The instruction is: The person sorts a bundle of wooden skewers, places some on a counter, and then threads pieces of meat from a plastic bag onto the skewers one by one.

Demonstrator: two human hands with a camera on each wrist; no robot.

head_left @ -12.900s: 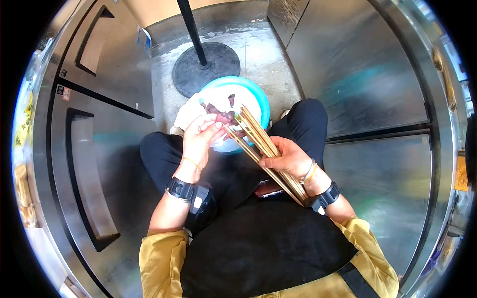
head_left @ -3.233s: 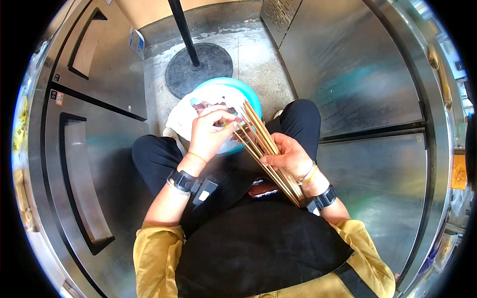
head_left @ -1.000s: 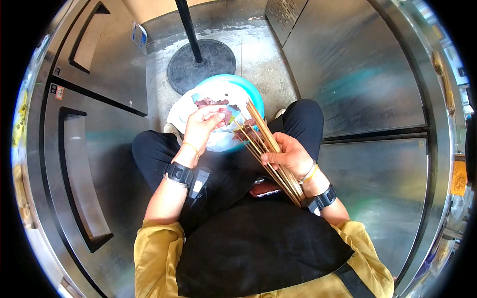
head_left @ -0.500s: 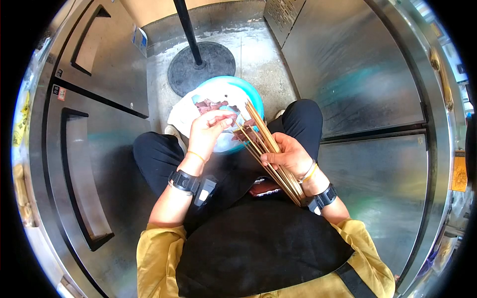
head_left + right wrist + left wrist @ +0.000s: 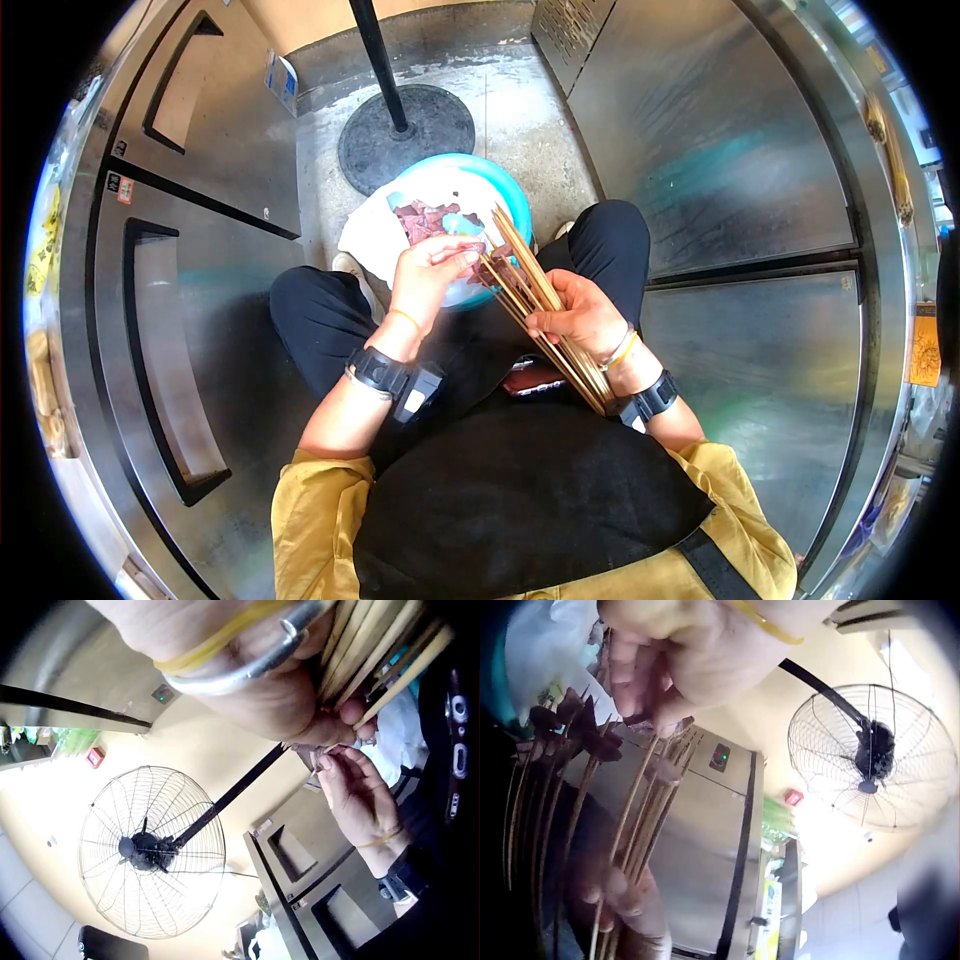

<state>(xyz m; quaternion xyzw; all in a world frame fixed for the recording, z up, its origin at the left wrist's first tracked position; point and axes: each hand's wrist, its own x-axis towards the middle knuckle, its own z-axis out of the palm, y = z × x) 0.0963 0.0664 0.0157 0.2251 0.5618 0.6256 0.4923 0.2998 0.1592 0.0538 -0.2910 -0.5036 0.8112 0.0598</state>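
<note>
My right hand (image 5: 585, 318) grips a bundle of thin bamboo skewers (image 5: 527, 255), their tips pointing up and away from me. Several skewers carry dark red pieces of meat (image 5: 596, 744) near their tips, fanned out in the left wrist view. My left hand (image 5: 430, 275) pinches a small piece of meat (image 5: 681, 726) between thumb and fingers, right at one skewer's tip. Beyond both hands, a turquoise basin (image 5: 516, 200) lined with a white plastic bag (image 5: 372, 228) holds more dark red meat (image 5: 425, 216).
Steel refrigerator doors (image 5: 730, 150) stand close on the right, and more steel doors (image 5: 165, 330) on the left. Ahead on the floor is the round black base (image 5: 405, 140) of a pole. A large wire fan (image 5: 874, 757) shows in both wrist views.
My left hand has brought a piece of meat from over the basin rightward to the skewer tips. The right hand keeps its grip on the bundle, hardly moving.
</note>
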